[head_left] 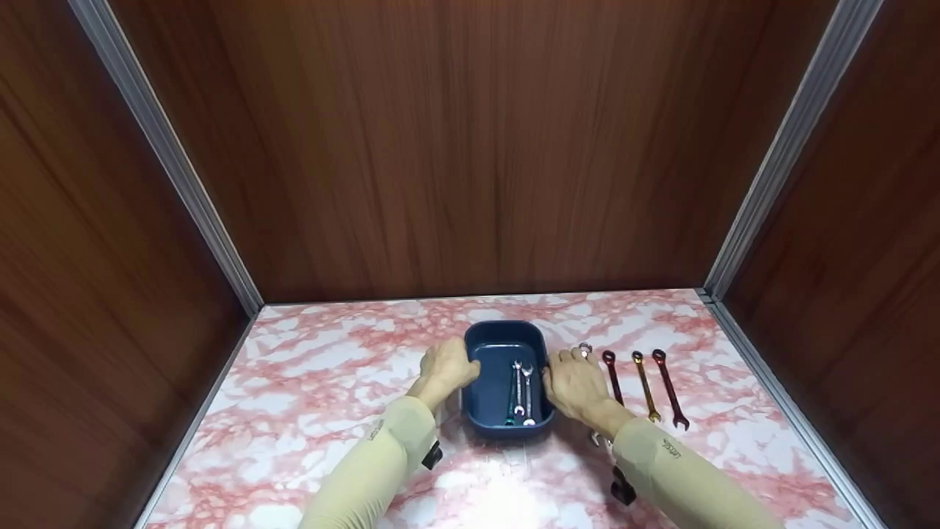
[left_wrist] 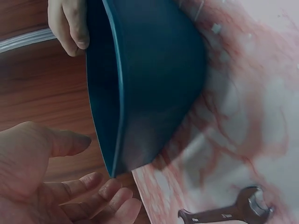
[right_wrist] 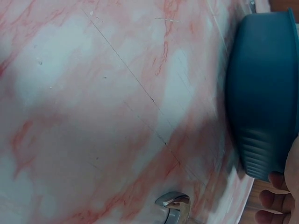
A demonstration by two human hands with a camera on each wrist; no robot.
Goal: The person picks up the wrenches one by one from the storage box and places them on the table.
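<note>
A dark blue plastic bin (head_left: 481, 389) holds a few small combination wrenches, silver (head_left: 528, 397) and greenish (head_left: 511, 400). At its right side, my right hand (head_left: 580, 386) grips the rim; its bent fingers (left_wrist: 80, 35) show over the far edge in the left wrist view. My left hand (head_left: 444, 367) is at the left side. Its thumb (left_wrist: 70, 143) stands near the rim in the left wrist view, with the relaxed fingers (left_wrist: 119, 203) spread below the bin's corner. Whether the bin's base touches the table cannot be told.
Right of the bin lie a dark wrench (head_left: 612, 375), a gold wrench (head_left: 645, 386) and a dark red wrench (head_left: 669, 389). A silver wrench end (right_wrist: 177, 203) shows in the right wrist view. Brown wood-grain panels (head_left: 470, 147) enclose the pink-and-white marbled table (head_left: 316, 426).
</note>
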